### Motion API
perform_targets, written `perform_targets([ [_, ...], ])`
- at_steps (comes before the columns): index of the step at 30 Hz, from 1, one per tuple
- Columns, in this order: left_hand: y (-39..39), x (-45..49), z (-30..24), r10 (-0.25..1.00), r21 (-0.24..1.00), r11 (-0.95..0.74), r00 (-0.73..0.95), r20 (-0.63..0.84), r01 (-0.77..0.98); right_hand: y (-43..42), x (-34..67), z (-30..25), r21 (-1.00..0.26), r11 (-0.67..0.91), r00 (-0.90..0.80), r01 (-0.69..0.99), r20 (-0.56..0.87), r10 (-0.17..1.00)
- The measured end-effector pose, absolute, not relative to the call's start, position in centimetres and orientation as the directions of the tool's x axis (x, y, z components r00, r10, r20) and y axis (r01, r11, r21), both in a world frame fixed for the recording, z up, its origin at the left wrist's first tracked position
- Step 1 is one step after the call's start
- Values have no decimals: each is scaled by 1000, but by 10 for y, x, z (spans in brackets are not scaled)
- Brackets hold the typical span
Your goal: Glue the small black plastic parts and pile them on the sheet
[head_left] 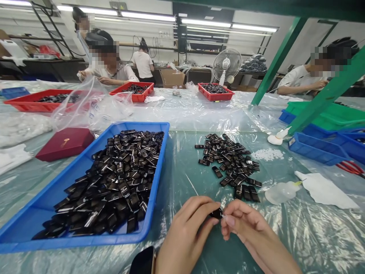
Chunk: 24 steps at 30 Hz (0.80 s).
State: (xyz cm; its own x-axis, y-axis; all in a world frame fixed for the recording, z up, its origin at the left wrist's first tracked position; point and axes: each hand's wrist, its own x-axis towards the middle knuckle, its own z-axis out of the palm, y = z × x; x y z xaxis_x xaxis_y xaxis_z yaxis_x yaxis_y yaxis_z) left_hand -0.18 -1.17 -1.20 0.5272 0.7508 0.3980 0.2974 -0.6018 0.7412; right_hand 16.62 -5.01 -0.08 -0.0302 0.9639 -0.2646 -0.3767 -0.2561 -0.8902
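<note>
The single camera rides on my head, facing forward and tilted down over the table. My left hand and right hand fill the near bottom edge, close under the lens. The wide view reaches left to the blue tray, right to the blue bins, and far to people seated across.

Bench, plastic-covered. Left hand and right hand pinch one black part between their fingers. Blue tray of like parts, left. Loose pile beyond hands. Bottle lying right. Red box, far left.
</note>
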Motion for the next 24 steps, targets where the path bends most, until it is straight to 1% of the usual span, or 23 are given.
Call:
perform_targets([
  [4, -11, -2, -15, 732, 714, -630, 540, 415, 305, -50, 167, 0, -874, -277, -54, -398, -279, 959],
  [8, -12, -3, -14, 646, 614, -733, 581, 495, 292, -50, 170, 1, -868, -273, -72, -416, -267, 961],
  [11, -14, -3, -11, 595, 556, -783, 598, 537, 279, -52, 175, 1, -850, -287, -132, -442, -254, 958],
  [14, -16, -2, -8, 582, 544, -792, 608, 540, 276, -54, 178, -1, -848, -302, -190, -436, -241, 952],
  [18, -16, -4, -7, 577, 527, -800, 607, 546, 286, -55, 178, -4, -862, -281, -186, -422, -221, 957],
  [22, -15, -9, -12, 505, 453, -852, 637, 582, 262, -54, 177, -6, -846, -283, -207, -453, -209, 956],
  [24, -22, -10, -18, 477, 427, -869, 656, 585, 250, -58, 178, -5, -852, -279, -208, -443, -205, 956],
])
